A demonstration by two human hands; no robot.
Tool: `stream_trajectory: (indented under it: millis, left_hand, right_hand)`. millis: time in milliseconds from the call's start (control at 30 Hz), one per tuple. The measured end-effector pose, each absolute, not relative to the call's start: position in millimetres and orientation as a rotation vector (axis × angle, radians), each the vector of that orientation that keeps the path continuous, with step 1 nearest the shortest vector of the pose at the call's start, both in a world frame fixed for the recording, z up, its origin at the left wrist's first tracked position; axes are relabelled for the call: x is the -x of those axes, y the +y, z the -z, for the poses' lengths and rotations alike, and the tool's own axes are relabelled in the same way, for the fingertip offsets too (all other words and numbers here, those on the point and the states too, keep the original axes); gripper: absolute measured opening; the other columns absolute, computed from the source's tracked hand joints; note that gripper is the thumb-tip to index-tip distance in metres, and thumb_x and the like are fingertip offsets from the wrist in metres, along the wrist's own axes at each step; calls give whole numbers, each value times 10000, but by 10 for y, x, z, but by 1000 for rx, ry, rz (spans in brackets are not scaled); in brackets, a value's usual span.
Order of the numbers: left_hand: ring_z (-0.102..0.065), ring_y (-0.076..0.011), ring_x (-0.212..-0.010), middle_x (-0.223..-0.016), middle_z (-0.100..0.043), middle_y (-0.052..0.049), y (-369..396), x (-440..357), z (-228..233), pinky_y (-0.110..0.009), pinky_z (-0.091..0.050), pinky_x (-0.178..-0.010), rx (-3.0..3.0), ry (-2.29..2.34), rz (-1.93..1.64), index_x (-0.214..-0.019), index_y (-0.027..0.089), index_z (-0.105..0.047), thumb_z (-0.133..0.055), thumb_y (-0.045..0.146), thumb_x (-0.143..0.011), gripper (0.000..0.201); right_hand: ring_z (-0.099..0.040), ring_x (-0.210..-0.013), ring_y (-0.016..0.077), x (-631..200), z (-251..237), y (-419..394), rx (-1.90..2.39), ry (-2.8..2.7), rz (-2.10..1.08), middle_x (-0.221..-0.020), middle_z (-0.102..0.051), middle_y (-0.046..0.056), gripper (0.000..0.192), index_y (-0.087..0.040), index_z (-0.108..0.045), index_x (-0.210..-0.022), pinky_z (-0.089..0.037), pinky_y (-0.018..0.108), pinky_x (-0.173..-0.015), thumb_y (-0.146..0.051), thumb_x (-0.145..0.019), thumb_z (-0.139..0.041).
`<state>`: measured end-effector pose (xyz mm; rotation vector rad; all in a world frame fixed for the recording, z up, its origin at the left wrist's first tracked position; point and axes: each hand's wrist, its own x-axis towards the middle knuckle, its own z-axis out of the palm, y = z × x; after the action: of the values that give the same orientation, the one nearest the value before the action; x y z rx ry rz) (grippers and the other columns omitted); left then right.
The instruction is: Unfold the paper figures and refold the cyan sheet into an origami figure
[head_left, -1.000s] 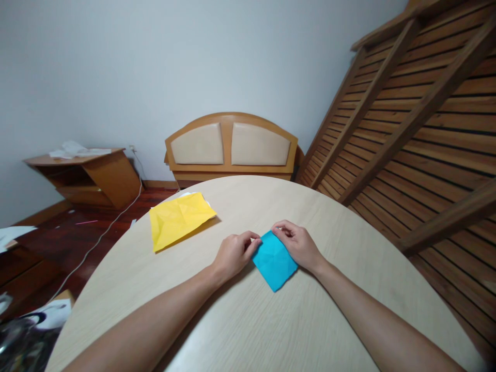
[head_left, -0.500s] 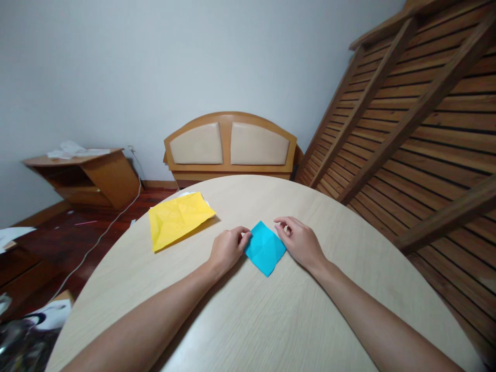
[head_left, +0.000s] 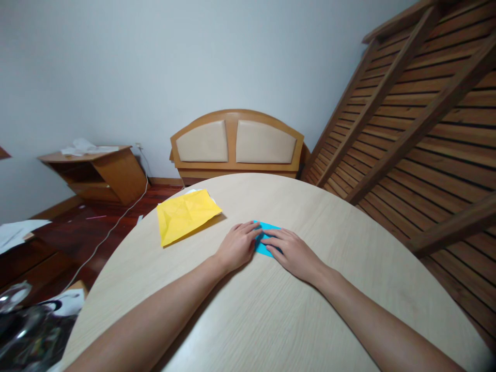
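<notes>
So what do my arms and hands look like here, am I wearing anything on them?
Both forearms are bare as far as the picture shows: no sleeves, gloves or watch. The left hand and right hand show no rings or markings that can be made out.

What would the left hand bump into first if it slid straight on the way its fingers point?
The left hand points right, across the blue paper. It would probably meet the right hand first, since their fingers nearly touch.
</notes>
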<state>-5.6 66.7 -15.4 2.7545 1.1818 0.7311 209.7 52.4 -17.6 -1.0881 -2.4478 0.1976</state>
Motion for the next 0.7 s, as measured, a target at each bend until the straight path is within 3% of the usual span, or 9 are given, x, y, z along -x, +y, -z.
stream_trajectory:
  millis: [100, 233, 467, 700]
  left_hand:
    - [-541, -283, -1304, -1347, -641, -106, 679, 58, 182, -477, -432, -1090, -2715, 1209, -678, -1251, 194, -649, -520, 133, -922, 358]
    - [-522, -291, -1321, -1381, -621, -90, 716, 113, 167, -479, -403, -1126, -2702, 1286, -586, -1254, 187, -665, -501, 226, -955, 343]
    - [-404, -306, -1420, -1493, -513, -89, 747, 219, 133, -500, -330, -1174, -2733, 1313, -422, -1384, 200, -575, -429, 332, -1000, 432]
    - [-335, -345, -1457, -1568, -404, -91, 687, 196, 74, -542, -306, -1169, -2691, 1392, -290, -1447, 203, -502, -408, 397, -1006, 492]
  right_hand:
    - [-633, -1150, 268, -2040, 101, 463, 999, -2468, -193, -1219, -714, 66, 240, -284, -747, -1119, -425, 502, -1060, -233, -964, -571]
    - [-588, -1233, 284, -1975, 47, 364, 968, -2591, -235, -1345, -646, 101, 351, -247, -652, -1298, -460, 467, -1042, -352, -976, -559]
    - [-444, -1391, 329, -2059, 61, 362, 1084, -2698, -191, -1519, -486, 111, 500, -260, -547, -1421, -361, 538, -1135, -502, -988, -488]
    - [-562, -1265, 309, -2351, -38, 525, 955, -2726, -125, -1382, -620, 98, 355, -276, -702, -1246, -443, 485, -1061, -432, -971, -541]
